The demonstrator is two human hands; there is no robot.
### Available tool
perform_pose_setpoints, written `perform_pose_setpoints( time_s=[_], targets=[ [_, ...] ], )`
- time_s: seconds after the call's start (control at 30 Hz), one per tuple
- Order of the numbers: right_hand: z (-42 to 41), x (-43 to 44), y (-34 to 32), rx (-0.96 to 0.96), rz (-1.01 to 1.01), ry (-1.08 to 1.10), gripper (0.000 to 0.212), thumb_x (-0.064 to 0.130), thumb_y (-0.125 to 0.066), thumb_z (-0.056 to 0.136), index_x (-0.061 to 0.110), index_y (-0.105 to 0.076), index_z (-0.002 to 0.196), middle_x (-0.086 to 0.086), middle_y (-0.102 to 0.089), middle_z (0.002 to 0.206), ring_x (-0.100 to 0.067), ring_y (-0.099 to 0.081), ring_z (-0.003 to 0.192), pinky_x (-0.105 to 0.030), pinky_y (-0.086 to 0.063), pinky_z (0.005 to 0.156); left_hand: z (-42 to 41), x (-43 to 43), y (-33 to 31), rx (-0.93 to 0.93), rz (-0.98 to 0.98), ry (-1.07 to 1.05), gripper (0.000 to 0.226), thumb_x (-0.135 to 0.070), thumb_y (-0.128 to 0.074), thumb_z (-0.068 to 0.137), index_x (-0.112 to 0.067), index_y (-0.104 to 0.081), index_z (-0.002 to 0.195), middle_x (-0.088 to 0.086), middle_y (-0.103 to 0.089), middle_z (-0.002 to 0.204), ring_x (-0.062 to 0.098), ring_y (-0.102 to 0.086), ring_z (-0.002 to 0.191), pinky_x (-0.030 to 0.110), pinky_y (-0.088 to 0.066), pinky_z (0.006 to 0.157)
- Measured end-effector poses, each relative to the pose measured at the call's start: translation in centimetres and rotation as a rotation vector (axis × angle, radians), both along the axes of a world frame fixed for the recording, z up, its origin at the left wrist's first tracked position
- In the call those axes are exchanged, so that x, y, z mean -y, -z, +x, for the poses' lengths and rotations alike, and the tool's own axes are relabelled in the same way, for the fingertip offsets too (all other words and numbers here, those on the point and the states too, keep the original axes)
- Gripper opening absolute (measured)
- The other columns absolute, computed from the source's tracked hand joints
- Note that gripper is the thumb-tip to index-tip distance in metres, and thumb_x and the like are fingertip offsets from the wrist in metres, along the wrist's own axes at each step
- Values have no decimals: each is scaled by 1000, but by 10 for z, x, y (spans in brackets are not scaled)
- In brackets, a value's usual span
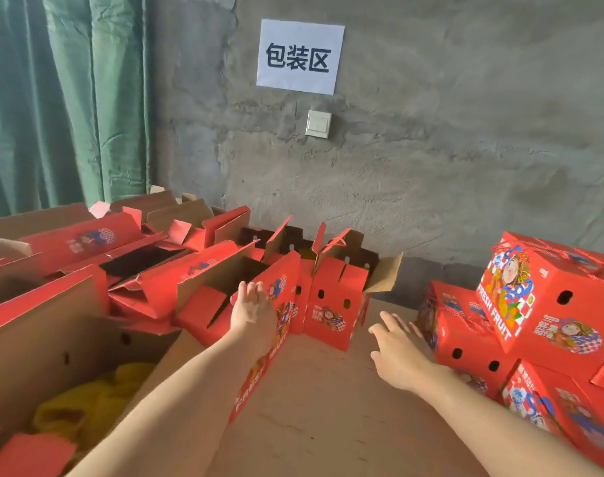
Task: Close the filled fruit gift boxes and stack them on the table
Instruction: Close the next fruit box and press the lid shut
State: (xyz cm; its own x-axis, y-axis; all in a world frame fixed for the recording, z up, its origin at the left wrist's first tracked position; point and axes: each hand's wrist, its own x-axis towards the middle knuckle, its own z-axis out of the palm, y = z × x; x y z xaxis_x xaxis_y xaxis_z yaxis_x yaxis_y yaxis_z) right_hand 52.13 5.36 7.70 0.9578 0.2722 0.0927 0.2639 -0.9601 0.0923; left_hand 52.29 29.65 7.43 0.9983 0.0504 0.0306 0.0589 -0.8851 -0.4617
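Observation:
Several open red fruit gift boxes crowd the left half of the wooden table (314, 401). My left hand (254, 313) reaches forward with straight fingers over the side panel of an open box (221, 290); whether it touches I cannot tell. Over the bare table, my right hand (398, 352) hovers with spread fingers and holds nothing, just left of the stack of closed boxes (541, 304). Another open box (338, 297) with raised flaps stands at the back middle. A box (70, 380) at the near left holds yellow fruit.
A grey concrete wall stands behind the table, bearing a white paper sign (299, 56) and a light switch (318, 123). A green curtain (63, 98) hangs at the left. Loose brown flaps stick up among the open boxes.

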Motion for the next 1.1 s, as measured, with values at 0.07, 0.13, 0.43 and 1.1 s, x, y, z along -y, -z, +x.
perform_pose_setpoints(
  time_s=[0.07,0.13,0.43,1.1],
  targets=[
    [10,-15,2,-15,0,19,45,16,-42,94,15,-36,139,-7,-15,156,-25,-12,144,-41,-12,116,23,10,-4,-25,-76,-60,74,-28,-50,92,-3,-11,149,29,-7,153,48,-19,137,52,-21,112],
    [24,-26,4,-37,0,46,48,4,-38,92,13,-36,138,-9,-13,157,-25,-11,145,-40,-11,117,46,19,-3,-43,-79,-73,79,-29,-49,93,-2,0,149,30,-3,153,57,-25,131,56,-30,107],
    [103,-68,44,-134,199,202,39,4,-35,89,9,-42,127,-9,-35,142,-29,-35,130,-36,-30,106,135,9,20,48,-185,-141,69,-30,-41,98,-4,-4,149,35,-13,149,54,-27,131,58,-32,103],
    [231,-60,132,-169,277,236,56,27,-54,89,5,-37,138,-22,-25,146,-36,-30,132,-36,-32,105,190,8,72,-483,-191,-215,62,6,-66,48,39,-42,94,23,-39,144,15,-42,133,2,-23,98]
  ],
)
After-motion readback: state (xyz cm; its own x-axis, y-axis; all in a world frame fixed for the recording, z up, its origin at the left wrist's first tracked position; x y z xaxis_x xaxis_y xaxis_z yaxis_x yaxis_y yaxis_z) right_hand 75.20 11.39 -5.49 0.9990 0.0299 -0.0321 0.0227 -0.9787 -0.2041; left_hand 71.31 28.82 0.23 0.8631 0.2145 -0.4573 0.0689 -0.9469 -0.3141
